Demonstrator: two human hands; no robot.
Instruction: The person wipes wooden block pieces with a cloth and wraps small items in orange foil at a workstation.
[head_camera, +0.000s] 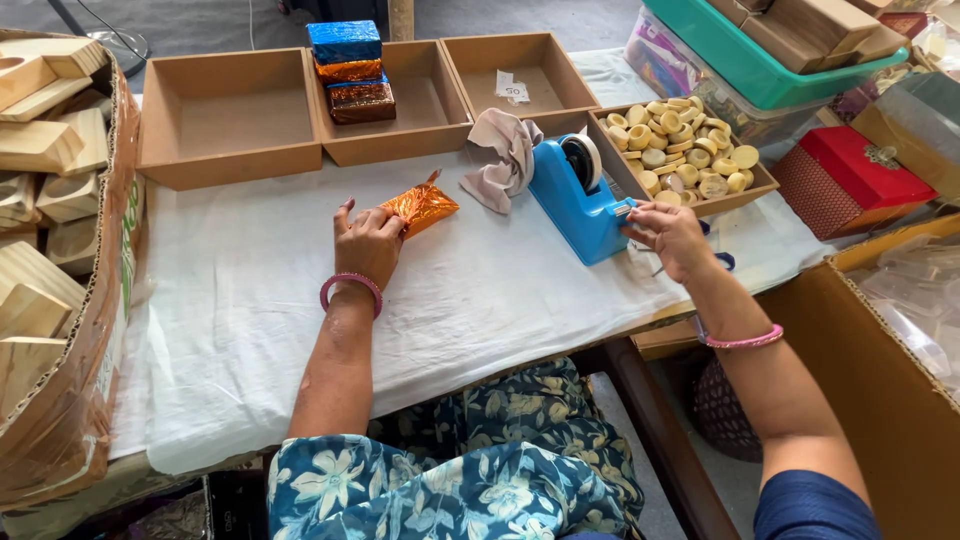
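On the white-covered counter (260, 300), the blue tape dispenser (575, 200) stands right of the orange foil-wrapped block (420, 207), whose long axis slants up-right. The left hand (368, 245) presses flat on the block's near end; the right hand (668, 235) pinches at the dispenser's cutter.

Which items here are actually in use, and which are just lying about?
In use: left hand on the orange foil packet; right hand at the blue tape dispenser.
Lying about: crumpled cloth, tray of round discs, red box.
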